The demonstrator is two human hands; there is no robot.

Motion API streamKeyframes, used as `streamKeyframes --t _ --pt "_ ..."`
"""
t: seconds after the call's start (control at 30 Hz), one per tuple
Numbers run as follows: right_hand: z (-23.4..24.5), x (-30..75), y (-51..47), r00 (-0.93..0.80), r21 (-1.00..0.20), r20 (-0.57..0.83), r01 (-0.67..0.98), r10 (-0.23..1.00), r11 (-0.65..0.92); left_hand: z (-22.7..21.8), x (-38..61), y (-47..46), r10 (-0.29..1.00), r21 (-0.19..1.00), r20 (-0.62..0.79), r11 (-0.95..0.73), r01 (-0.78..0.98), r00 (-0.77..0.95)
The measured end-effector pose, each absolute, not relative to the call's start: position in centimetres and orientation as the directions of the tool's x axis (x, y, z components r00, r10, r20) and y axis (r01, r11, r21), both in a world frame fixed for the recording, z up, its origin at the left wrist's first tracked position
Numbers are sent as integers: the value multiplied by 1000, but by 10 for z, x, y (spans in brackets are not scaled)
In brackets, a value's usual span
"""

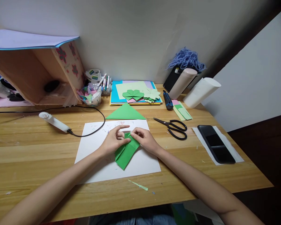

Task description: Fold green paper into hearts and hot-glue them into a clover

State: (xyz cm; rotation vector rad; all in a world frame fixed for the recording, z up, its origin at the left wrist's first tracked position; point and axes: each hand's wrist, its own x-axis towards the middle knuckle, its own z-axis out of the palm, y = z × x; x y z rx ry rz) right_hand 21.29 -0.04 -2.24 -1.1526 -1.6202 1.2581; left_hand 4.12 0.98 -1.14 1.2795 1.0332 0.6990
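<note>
A folded piece of green paper is held between both hands above a white sheet. My left hand pinches its upper left edge, thumb on top and index finger stretched out beyond it. At the upper right corner, my right hand grips the paper between thumb and fingers. The underside of the fold is hidden. Just behind the white sheet lies a green paper triangle. Folded green leaf shapes rest on a stack of coloured paper farther back.
Black-handled scissors, a utility knife and a phone lie to the right. White rolls stand behind them. A white corded tool is at left, near a tub of scraps and a cardboard box. A paper sliver lies in front.
</note>
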Motion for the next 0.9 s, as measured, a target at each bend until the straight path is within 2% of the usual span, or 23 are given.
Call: streamKeyframes --t 0.33,0.5,0.63,0.73,0.9 --pt "-21 212 2 -355 -976 31 191 934 104 -10 42 9 872 982 -177 125 141 456" --pt "-18 226 8 -461 -941 -13 305 887 145 -14 38 14 889 982 -189 169 85 418" --pt "-22 228 7 -431 -900 21 385 902 205 -16 38 14 892 979 -201 189 71 405" --pt "-23 226 7 -397 -884 64 402 916 236 -16 38 14 894 976 -211 215 34 395" --pt "-20 229 9 -435 -892 23 398 900 215 -13 39 14 887 953 -254 298 -59 385"
